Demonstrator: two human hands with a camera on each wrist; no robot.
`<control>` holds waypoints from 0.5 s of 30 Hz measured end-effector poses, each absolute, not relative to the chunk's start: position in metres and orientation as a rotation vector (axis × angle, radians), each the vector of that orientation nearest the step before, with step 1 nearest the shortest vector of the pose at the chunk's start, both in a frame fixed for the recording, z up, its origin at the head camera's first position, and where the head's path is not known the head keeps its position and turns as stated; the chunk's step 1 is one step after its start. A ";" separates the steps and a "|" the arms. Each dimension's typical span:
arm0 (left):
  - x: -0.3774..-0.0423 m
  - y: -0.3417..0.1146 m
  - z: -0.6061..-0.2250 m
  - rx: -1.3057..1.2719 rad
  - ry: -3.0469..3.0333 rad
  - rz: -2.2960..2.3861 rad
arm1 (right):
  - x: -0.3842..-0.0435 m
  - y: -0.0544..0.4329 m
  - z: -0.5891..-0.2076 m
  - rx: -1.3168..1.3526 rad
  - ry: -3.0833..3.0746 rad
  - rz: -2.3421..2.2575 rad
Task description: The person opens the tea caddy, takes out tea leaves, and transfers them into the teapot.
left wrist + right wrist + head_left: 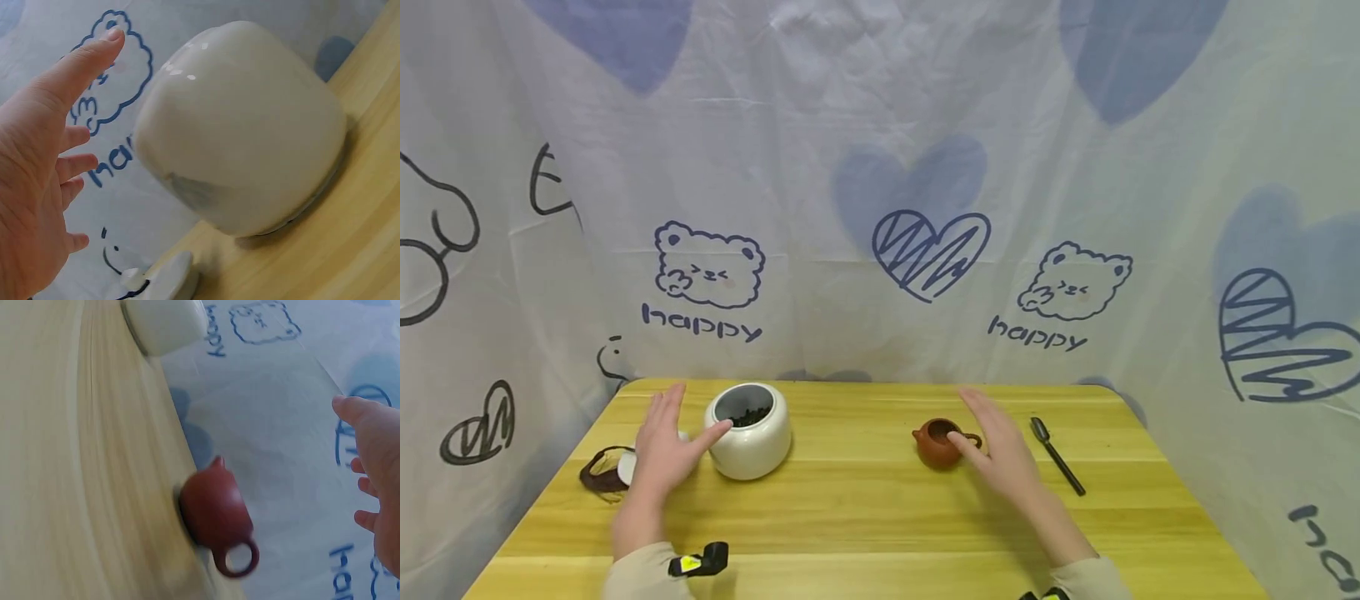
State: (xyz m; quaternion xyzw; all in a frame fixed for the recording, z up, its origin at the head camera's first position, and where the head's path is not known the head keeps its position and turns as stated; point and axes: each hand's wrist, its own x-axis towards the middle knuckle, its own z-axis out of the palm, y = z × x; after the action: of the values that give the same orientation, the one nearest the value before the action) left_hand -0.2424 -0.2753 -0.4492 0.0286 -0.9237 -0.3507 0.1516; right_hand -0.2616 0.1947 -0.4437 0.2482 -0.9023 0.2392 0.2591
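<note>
A white jar (751, 454) with dark contents, probably tea leaves, stands uncovered on the left part of the table. Beside it, on its left, my left hand (664, 454) hovers with the thumb spread away from straight fingers; the left wrist view shows a gap between hand (37, 169) and jar (244, 125). A small reddish-brown teapot (937, 450) sits lidless on the right, spout to the left and handle to the right. Above its handle side hangs my right hand (1003, 454), fingers extended and holding nothing. In the right wrist view the teapot (215, 506) is apart from the hand (381, 469).
A dark scoop (1057, 457) lies right of the teapot. Behind the left hand is a white lid (626, 468) with a dark cord and tassel (602, 479). The wooden table (850, 517) backs onto a printed cloth (820, 292), which also hangs on both sides.
</note>
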 end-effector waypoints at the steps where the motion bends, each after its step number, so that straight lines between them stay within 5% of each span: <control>1: -0.244 -0.273 -0.451 0.078 -2.658 -1.003 | -0.260 0.200 -0.446 0.653 -2.428 0.656; 15: -0.253 -0.261 -0.467 0.072 -2.752 -1.019 | -0.253 0.258 -0.464 0.415 -2.382 0.707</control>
State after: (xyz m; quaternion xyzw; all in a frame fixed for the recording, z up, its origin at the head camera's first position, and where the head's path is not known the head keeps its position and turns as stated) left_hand -0.2533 -0.2608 -0.4668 0.0246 -0.9325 -0.3454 0.1029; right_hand -0.2534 0.2576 -0.4637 0.1569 -0.9001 0.2671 0.3064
